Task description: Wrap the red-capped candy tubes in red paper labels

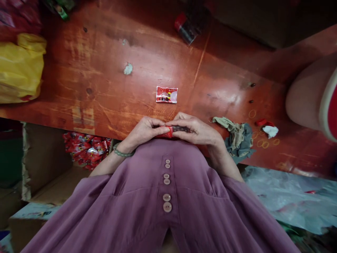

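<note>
While reddish table (105, 70) stretches across the view, left hand (144, 131) and right hand (196, 130), both curled nearly closed, pinch a red-and-dark packet (171, 133) between them at the table's near edge, flat red sachet (166, 95) lying just beyond.

the counter (147, 70) has a glossy reddish-brown top with worn streaks, dark knots and a pale patch (128, 68). a printed red packet (166, 95) lies flat near the middle of its front edge. a yellow plastic bag (21, 72) sits at the left end, and a dark pack (186, 31) with a red end lies towards the back. to the right are a crumpled grey-green cloth (238, 137), loose rubber bands (263, 143), a white wad (270, 131), two small dark bits (253, 85) and a pale pink tub (302, 91).
</note>
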`<state>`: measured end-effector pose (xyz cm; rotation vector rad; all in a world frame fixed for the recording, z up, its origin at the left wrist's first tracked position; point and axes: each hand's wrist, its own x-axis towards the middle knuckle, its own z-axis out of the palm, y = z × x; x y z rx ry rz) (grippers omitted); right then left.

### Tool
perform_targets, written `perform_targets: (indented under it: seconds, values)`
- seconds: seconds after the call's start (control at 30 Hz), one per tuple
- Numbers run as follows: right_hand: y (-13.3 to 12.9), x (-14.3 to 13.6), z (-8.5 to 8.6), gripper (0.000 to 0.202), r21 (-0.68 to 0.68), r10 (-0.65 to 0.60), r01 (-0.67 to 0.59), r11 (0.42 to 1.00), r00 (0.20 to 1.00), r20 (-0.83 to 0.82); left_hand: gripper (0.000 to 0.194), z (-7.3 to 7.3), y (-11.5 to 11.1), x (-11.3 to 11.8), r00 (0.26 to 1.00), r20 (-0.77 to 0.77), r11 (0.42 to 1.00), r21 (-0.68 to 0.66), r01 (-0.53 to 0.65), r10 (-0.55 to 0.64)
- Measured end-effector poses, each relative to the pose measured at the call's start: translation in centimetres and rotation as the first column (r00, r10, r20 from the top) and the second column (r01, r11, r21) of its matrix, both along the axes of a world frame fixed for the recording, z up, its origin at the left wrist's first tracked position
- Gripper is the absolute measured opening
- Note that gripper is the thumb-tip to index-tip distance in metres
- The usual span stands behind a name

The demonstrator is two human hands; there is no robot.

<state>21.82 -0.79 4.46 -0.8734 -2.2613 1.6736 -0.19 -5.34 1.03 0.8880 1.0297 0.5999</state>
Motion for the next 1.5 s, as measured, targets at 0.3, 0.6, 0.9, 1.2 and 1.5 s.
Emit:
perform_targets:
  seconds: [0.3,0.6,0.9,1.2,1.5]
  values:
    - [-0.7,-1.1,-1.1,0.028,-0.075,-0.231,0.228,0.971,0.972,-0.038,0.037,-0.3,0.7,-0.9,0.956,0.073,0.951,-0.145,-0.272,0.284]
    - [-1.1,-2.5,-2.1,0.027,-0.19,-0.503,0.474,0.86,0.85,-0.155,0.035,0.1,-0.6,-0.3,0.863,0.278,0.879,-0.358,-0.315,0.422]
    - [-1.3,-3.5,-2.7,0.038,0.012,-0.473,0.481,0.876,0.865,-0.17,0.032,-0.2,0.4,1.8,0.801,0.148,0.803,-0.273,-0.53,0.58]
    - [-0.9,-4.1,-2.6,0.037,0.011,-0.555,0.566,0.824,0.811,-0.182,0.032,0.8,1.6,2.6,0.774,0.136,0.782,-0.199,-0.59,0.619]
    - [-0.9,-3.7,-2.5,0.036,-0.149,-0.63,0.612,0.777,0.751,-0.199,0.026,0.7,2.2,2.9,0.786,0.156,0.801,-0.116,-0.587,0.598]
